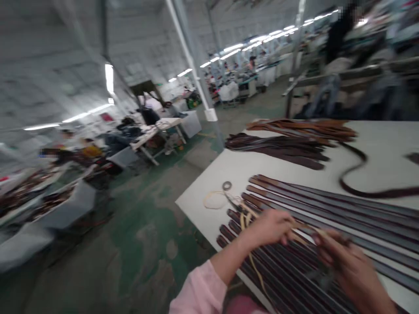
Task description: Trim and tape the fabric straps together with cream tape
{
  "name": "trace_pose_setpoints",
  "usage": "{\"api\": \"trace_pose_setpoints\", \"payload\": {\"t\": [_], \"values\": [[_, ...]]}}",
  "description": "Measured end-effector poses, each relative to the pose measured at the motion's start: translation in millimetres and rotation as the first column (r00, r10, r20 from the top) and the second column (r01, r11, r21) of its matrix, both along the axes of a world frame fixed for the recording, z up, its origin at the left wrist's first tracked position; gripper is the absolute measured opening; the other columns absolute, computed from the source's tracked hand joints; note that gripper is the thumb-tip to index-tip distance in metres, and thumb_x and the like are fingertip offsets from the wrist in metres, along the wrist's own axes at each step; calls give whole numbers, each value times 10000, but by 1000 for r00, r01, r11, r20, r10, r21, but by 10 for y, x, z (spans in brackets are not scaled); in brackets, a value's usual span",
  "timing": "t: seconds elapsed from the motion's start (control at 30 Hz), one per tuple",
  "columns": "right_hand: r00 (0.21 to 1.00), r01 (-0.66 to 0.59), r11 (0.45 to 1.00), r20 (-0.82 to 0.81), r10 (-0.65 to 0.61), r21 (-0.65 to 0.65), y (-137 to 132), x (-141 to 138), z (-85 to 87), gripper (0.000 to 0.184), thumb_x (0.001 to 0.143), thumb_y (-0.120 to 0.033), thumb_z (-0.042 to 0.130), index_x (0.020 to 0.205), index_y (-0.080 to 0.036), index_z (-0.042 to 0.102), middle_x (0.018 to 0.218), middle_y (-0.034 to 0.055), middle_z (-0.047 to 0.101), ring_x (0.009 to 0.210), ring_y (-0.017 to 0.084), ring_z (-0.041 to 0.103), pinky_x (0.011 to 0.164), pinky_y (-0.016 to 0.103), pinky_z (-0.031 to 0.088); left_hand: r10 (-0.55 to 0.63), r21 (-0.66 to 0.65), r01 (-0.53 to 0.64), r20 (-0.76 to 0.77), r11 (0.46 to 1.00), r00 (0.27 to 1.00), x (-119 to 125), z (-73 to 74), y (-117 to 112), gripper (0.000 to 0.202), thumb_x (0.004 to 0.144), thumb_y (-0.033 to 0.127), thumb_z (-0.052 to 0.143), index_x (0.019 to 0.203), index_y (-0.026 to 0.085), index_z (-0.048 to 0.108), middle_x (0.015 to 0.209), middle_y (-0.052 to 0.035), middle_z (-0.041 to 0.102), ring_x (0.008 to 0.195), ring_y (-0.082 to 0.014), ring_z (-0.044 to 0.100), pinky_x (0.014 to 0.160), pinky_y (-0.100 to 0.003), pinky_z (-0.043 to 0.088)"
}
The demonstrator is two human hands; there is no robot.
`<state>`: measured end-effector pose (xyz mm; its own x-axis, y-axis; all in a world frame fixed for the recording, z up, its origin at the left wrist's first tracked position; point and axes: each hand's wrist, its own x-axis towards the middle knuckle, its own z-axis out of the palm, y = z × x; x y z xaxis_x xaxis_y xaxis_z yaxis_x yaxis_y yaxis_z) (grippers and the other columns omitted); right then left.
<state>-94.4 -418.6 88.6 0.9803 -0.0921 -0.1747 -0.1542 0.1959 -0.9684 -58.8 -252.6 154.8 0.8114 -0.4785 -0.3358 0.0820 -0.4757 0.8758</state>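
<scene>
A narrow tan strip (306, 226) stretches between my two hands over the table. My left hand (273, 226) pinches it, with the arm in a pink sleeve. At the other end, the fingers of my right hand (350, 264) are closed on the strip. Below the right fingers is a blurred grey object (322, 279) whose kind I cannot make out. Loops of pale yellow tape (244, 220) hang beside my left wrist. Under both hands lie several long dark straps (314, 198), side by side, with brown rounded ends toward the left.
A grey ring (227, 186) rests near the corner of the white table (203, 196). Behind the straps lie a dark bundle (278, 148) and a brown bundle (301, 128) of strips, plus one curled dark strap (355, 187). A post (196, 74) stands beyond the table.
</scene>
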Motion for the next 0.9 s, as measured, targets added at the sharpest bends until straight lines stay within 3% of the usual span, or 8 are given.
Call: {"api": "trace_pose_setpoints", "payload": {"t": [0.1,0.17,0.3,0.47,0.6,0.67,0.8,0.9], "values": [[997,-49,952,-49,67,303,-78,84,54,330,636,-398,661,891,-221,551,570,-46,422,391,41,288,346,189,241,-3,-59,4,21,998,1000,159,-24,-29,285,801,405,405,778,152,534,594,28,570,400,-38,430,400,-150,314],[999,-34,932,-13,42,362,-147,156,66,432,598,-336,705,973,-218,525,589,-63,411,405,30,287,362,176,226,-14,-67,14,8,998,1000,288,-44,-54,275,798,407,412,793,157,527,583,33,565,377,-31,387,382,-150,267],[999,13,952,31,-24,305,-274,174,90,418,572,-305,721,928,-182,541,617,-53,456,425,28,316,375,175,220,-57,-24,58,19,998,998,364,-14,-136,277,780,415,440,742,159,539,610,20,565,456,-54,450,456,-169,337],[990,128,978,38,-136,166,-389,110,118,248,678,-363,629,805,-156,577,467,-79,344,404,42,272,390,195,201,-152,55,149,52,987,987,330,-31,-297,259,775,381,445,780,163,586,631,10,574,542,-94,517,553,-206,403],[985,137,989,94,-142,54,-418,9,159,202,683,-333,625,772,-154,601,541,-47,441,472,57,343,439,204,257,-62,246,-17,307,969,950,319,-177,-506,274,791,340,408,931,207,602,653,16,596,570,-109,530,589,-222,400],[984,148,988,91,-151,40,-433,-54,140,182,689,-321,620,751,-151,600,542,-45,443,472,56,342,440,205,254,-52,224,-28,344,974,938,306,-257,-614,299,783,299,414,1021,212,573,707,15,604,610,-109,525,609,-218,397],[964,253,958,45,-261,138,-567,-138,15,197,712,-321,601,821,-160,569,463,-80,348,401,48,284,396,203,203,-250,72,241,175,968,952,317,-348,-733,343,739,219,452,1060,168,559,771,12,596,697,-106,511,668,-206,398],[937,331,922,48,-347,198,-725,-169,-32,209,717,-312,597,864,-173,546,479,-85,333,398,47,273,386,201,196,-363,109,348,173,931,916,366,-292,-762,298,715,184,470,986,177,593,761,23,587,731,-109,509,731,-215,380]]}}
